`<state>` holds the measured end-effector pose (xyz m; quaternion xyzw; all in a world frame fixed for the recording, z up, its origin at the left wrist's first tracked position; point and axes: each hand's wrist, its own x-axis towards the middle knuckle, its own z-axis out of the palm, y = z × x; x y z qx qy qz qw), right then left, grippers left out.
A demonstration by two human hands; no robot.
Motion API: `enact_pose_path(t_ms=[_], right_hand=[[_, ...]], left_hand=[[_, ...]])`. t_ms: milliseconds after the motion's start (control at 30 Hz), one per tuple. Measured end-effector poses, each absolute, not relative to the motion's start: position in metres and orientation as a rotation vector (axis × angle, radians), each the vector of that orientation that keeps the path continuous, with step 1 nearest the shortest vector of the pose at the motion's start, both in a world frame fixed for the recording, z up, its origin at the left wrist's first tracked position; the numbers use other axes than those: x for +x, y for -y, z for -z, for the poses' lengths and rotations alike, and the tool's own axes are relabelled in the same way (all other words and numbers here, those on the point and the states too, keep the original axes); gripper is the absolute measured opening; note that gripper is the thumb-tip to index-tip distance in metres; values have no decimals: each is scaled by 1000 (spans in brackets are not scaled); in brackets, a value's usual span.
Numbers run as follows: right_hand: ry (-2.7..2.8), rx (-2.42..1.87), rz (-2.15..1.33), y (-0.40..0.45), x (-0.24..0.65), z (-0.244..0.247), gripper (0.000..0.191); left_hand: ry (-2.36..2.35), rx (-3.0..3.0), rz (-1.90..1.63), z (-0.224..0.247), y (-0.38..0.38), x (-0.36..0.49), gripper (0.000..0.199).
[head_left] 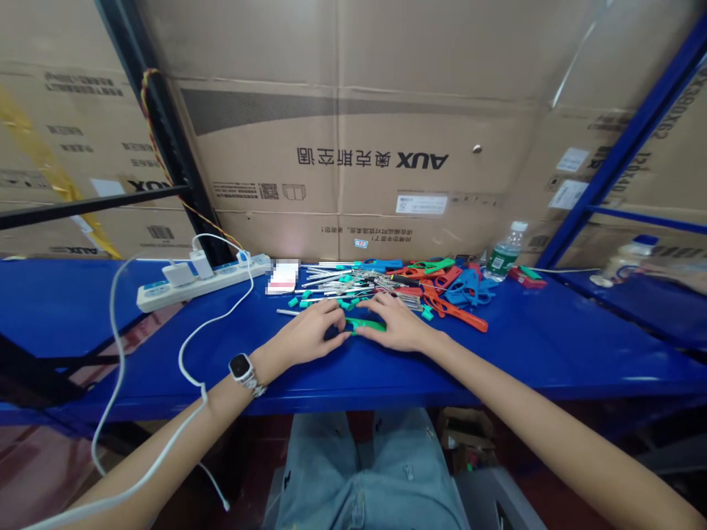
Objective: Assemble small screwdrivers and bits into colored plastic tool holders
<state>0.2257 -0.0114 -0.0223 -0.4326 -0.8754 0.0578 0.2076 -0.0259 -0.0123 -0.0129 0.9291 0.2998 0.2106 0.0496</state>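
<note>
A green long plastic shell, shaped like a long-nosed lighter body, lies between my two hands just above the blue shelf. My left hand, with a watch on its wrist, is curled with thumb and finger closed at the shell's left end. My right hand has its thumb along the near side and its fingers over the far side of the shell. Just beyond lie thin metal tubes and small green caps. Orange shells and blue shells are heaped to the right.
A white power strip with plugs stands at the left, its white cable crossing near my left arm. A water bottle stands at the back right. A large cardboard box walls off the shelf behind.
</note>
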Motion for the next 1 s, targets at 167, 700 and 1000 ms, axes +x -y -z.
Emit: enact_pose_path(t_ms=[167,700,1000], right_hand=[[2148,-1304,-170,-2,276,19,21],[2234,-2091,73,-78,284,-26,30],[2356,-2156,252,-89,282,-29,43]], left_hand=[[-861,2869,-611,7,1,9,19],[-743,2729,-536,20,-24,40,28],[-737,2956,-550,19,-23,39,47]])
